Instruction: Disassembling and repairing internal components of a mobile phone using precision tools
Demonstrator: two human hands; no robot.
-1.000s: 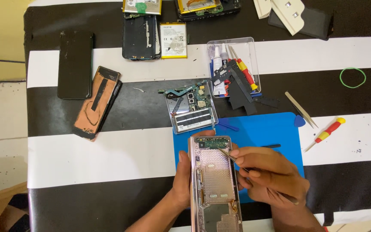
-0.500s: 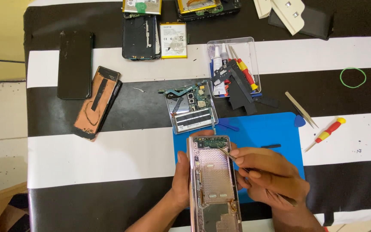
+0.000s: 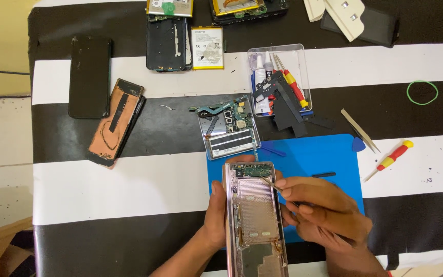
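An opened pink-framed phone [image 3: 255, 215] lies lengthwise on the blue work mat [image 3: 329, 159], its inner copper plate and a small circuit board at the top exposed. My left hand [image 3: 214, 220] grips the phone's left edge. My right hand [image 3: 324, 215] rests over the phone's right edge and holds thin metal tweezers [image 3: 273, 185], whose tip points at the upper right part of the phone's inside, just below the top board.
On the striped black-and-white table: a removed board and parts [image 3: 229, 128] above the mat, a clear tray of tools [image 3: 280, 82], a red-yellow screwdriver [image 3: 393, 156], spare tweezers [image 3: 361, 131], a copper-backed phone panel [image 3: 116, 120], a black phone [image 3: 89, 77], a battery [image 3: 207, 47], a green rubber band [image 3: 422, 92].
The right hand has shifted slightly, keeping the tweezers' tip near the phone's upper right interior. The left hand and the phone stay where they were.
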